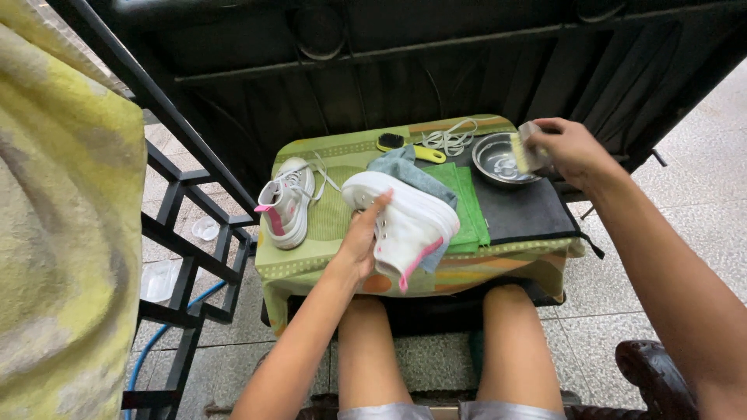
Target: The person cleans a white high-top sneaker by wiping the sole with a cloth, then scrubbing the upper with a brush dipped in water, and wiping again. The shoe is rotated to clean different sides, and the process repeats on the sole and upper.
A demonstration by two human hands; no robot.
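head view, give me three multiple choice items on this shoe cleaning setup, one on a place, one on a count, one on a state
1. Where is the metal bowl?
A. on the dark mat at the table's far right
B. on the floor
C. on the green cloth

2. How many white shoes are on the table?
A. one
B. two
C. three

3. What is the left hand doing?
A. hanging free
B. holding the white high-top shoe
C. holding the yellow-handled brush

Answers:
1. A, the bowl stands on the dark mat, beside the green cloth.
2. B, the high-top and a second shoe to its left.
3. B, its grip is on the shoe's side, while the right hand holds a small brush over the bowl.
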